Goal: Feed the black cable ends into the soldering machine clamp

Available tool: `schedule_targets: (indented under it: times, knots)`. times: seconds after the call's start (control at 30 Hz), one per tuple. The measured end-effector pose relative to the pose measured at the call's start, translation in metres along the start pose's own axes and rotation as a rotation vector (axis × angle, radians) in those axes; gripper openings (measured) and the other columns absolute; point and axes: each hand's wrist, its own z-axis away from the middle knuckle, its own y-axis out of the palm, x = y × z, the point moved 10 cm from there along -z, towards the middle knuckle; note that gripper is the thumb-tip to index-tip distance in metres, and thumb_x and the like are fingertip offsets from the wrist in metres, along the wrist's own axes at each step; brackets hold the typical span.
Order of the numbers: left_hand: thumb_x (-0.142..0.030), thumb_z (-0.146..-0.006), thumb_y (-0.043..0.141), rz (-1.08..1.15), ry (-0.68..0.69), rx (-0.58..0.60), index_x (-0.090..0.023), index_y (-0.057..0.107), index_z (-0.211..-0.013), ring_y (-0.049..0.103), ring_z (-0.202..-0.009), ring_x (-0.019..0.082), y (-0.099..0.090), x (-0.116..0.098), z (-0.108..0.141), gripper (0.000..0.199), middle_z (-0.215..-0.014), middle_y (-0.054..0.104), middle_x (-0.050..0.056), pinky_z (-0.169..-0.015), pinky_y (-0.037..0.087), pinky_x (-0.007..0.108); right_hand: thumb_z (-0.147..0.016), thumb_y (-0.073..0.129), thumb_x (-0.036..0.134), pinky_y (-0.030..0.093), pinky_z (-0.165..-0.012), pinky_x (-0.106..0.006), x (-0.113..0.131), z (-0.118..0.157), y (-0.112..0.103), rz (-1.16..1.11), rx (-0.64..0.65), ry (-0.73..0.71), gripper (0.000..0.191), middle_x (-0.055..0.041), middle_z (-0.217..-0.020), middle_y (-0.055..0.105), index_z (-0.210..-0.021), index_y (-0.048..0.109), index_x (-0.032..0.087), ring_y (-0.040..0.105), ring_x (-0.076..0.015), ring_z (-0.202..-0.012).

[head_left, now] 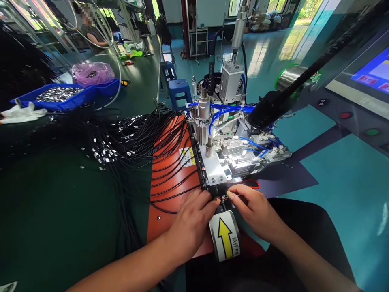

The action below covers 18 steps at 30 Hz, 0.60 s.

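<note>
My left hand (194, 219) lies at the near end of the machine's black track (199, 162), fingers closed. A black cable (164, 209) runs under it, and its thumb and index finger meet close to a small metal connector (224, 198). From the other side my right hand (253, 209) pinches at this connector with thumb and index finger; the exact contact is partly hidden. Just below both hands sits a white drum (217, 239) with a yellow arrow. Several black cables (173, 178) cross the orange plate (158, 227) into the track.
The metal machine (232, 158) with blue air tubes stands ahead. A thick black hose (273, 107) slants toward the control panel (358, 109) at right. Bundled cables (105, 152) with metal ends lie on the dark table, near a blue tray (27, 97) of metal parts. A person (91, 34) sits far left.
</note>
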Motion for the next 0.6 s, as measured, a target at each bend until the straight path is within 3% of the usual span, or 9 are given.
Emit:
schedule_targets:
  times: [0.33, 0.6]
  knots:
    - [-0.011, -0.095, 0.053, -0.04, -0.025, 0.029, -0.021, 0.059, -0.12, 0.055, -0.092, 0.023, 0.005, 0.003, 0.003, 0.027, -0.101, 0.06, 0.007, -0.081, 0.05, 0.038, -0.099, 0.044, 0.025, 0.041, -0.061, -0.028, 0.007, 0.0, 0.008, 0.107, 0.055, -0.027, 0.022, 0.0, -0.074, 0.06, -0.08, 0.055, 0.022, 0.056, -0.0172, -0.068]
    - [-0.008, -0.093, 0.053, -0.088, -0.036, 0.077, -0.019, 0.059, -0.117, 0.057, -0.091, 0.024, -0.008, -0.001, 0.003, 0.028, -0.103, 0.061, 0.008, -0.08, 0.053, 0.041, -0.099, 0.041, 0.021, 0.04, -0.062, -0.029, 0.008, 0.0, 0.01, 0.116, 0.046, -0.015, 0.021, 0.0004, -0.074, 0.057, -0.079, 0.049, 0.021, 0.052, -0.0163, -0.067]
